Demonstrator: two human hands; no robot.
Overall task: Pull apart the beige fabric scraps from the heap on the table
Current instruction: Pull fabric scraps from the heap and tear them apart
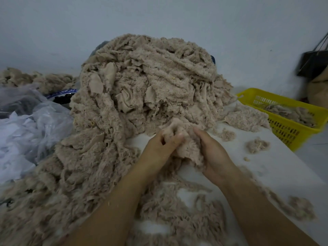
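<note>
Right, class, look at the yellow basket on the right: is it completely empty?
No, some beige scraps lie inside the yellow basket.

This looks like a small textile-scrap sorting workroom. A tall heap (147, 82) of beige fleece offcuts covers a white surface (266, 166) against a bare pale wall (159, 15), with a yellow plastic basket (284, 132) (more scraps inside), crumpled clear plastic bags (30, 125) and a second pile (35, 80) alongside. A black handled bag (312, 64) shows at the far right edge.
</note>
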